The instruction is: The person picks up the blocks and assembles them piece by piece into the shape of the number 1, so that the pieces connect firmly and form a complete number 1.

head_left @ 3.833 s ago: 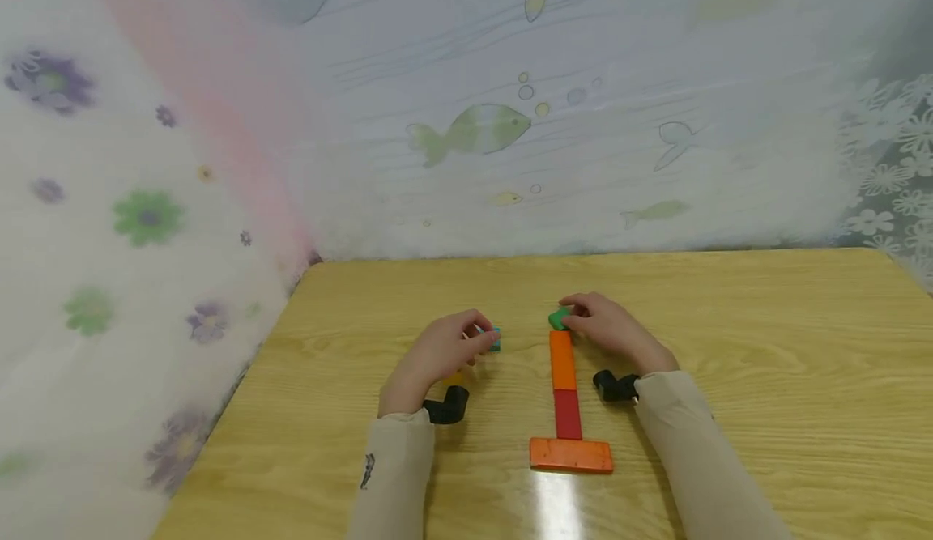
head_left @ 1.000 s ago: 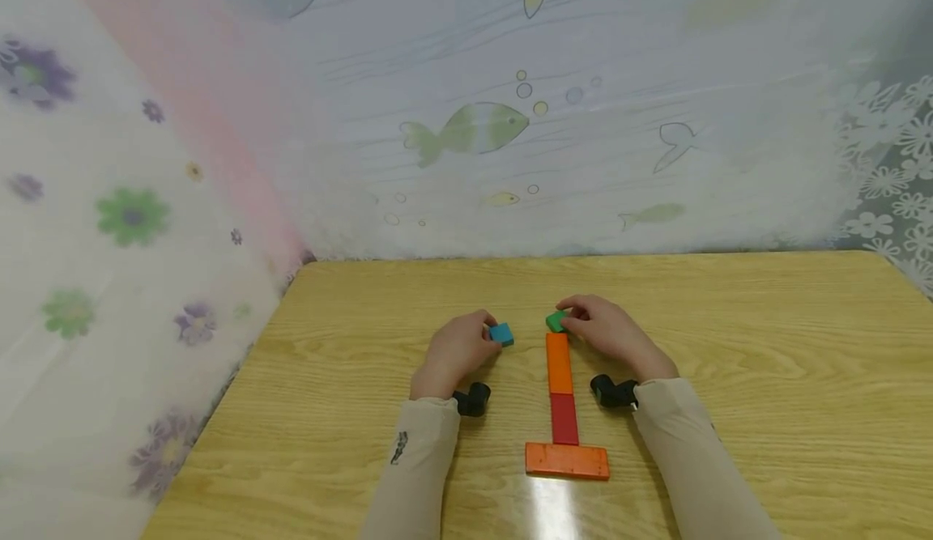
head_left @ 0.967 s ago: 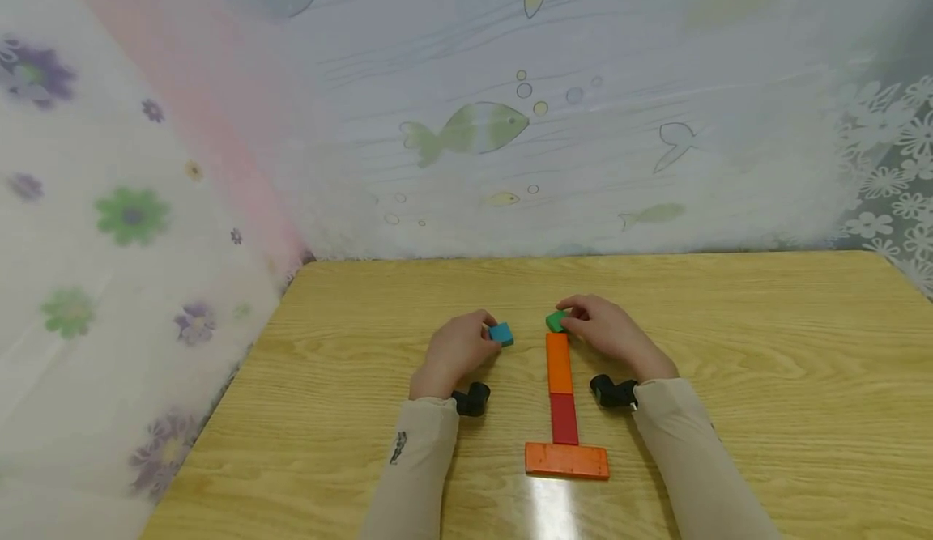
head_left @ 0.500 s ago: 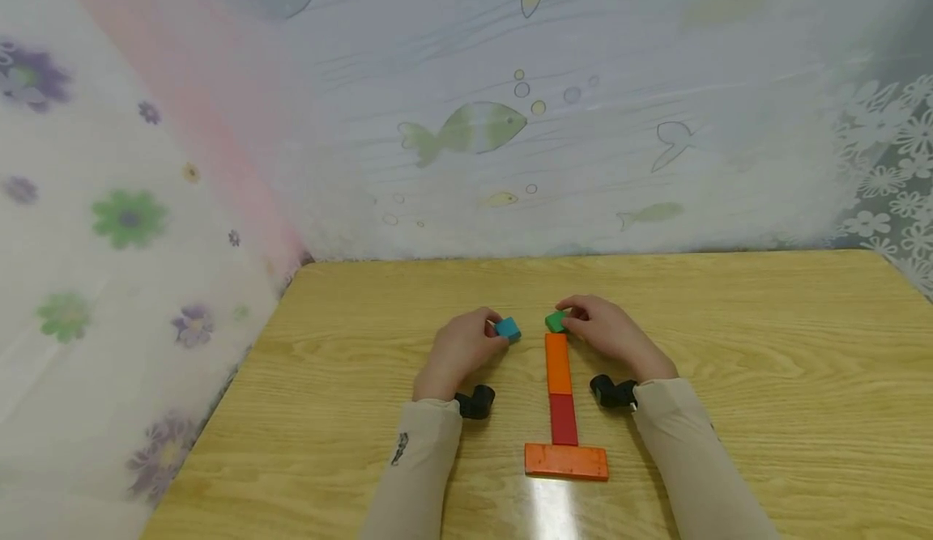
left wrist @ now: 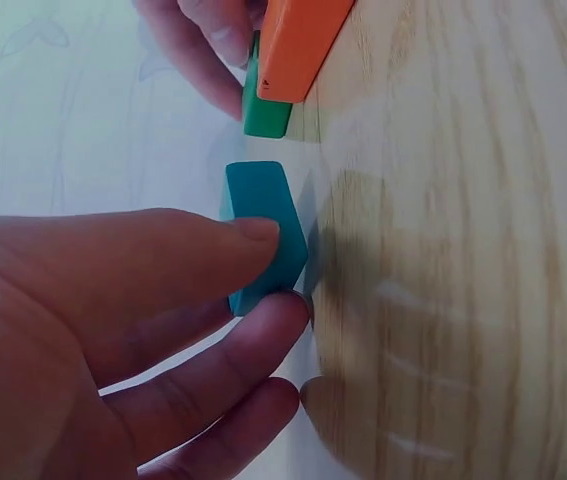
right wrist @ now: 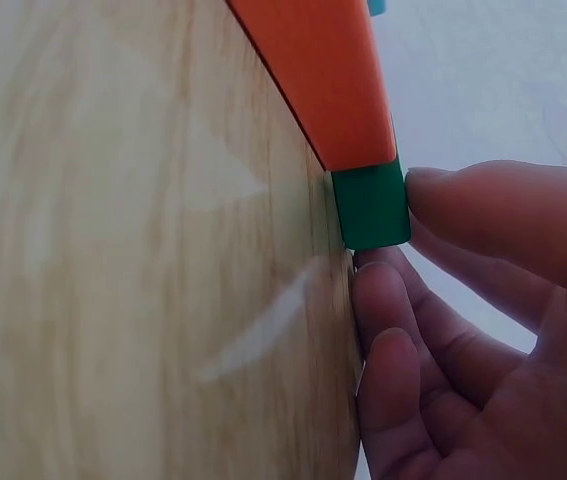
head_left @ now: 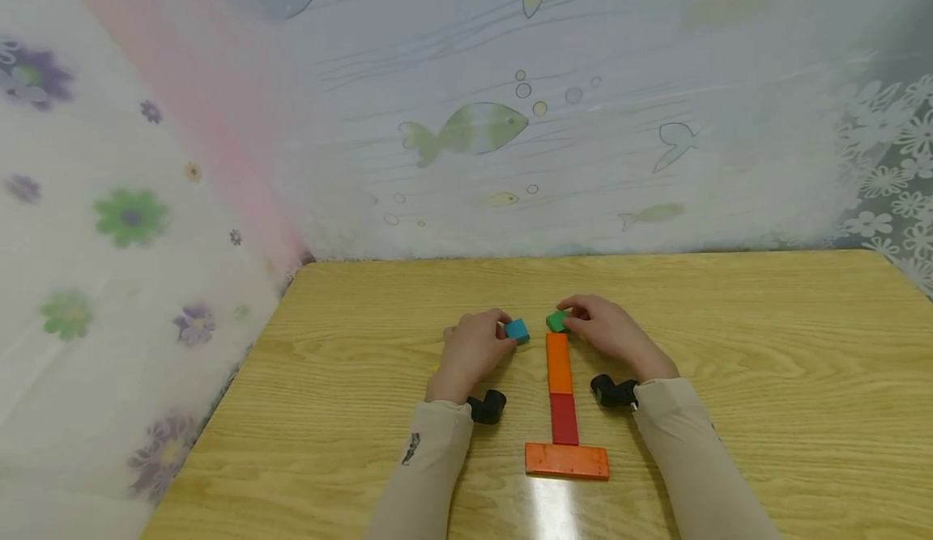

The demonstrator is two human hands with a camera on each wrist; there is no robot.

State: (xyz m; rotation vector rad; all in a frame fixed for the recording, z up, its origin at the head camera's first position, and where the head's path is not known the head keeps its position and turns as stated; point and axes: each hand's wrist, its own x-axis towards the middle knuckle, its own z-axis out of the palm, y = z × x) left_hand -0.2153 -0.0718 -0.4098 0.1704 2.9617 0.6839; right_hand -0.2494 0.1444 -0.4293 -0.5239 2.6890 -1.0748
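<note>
My left hand (head_left: 475, 352) pinches a small blue block (head_left: 517, 331) between thumb and fingers. In the left wrist view the thumb lies over the face of the blue block (left wrist: 263, 195), which is angled and apart from the green one. My right hand (head_left: 611, 331) holds a green block (head_left: 556, 321) at the far end of an orange block (head_left: 559, 362). The right wrist view has the thumb on one side of the green block (right wrist: 371, 207) and fingertips by its other side. A dark red block (head_left: 564, 418) continues the column, down to a crosswise orange block (head_left: 566, 461).
A sliver of something yellow (head_left: 436, 369) peeks out beside my left wrist, mostly hidden. Black wrist cameras (head_left: 490, 407) jut inward from both sleeves. The wooden table (head_left: 765, 346) reaches back to a curtain (head_left: 466, 200) printed with fish.
The left hand has moved right with the blue block, bringing it nearer the green one and turning it somewhat. The right hand and green block have hardly moved. The column blocks stay put.
</note>
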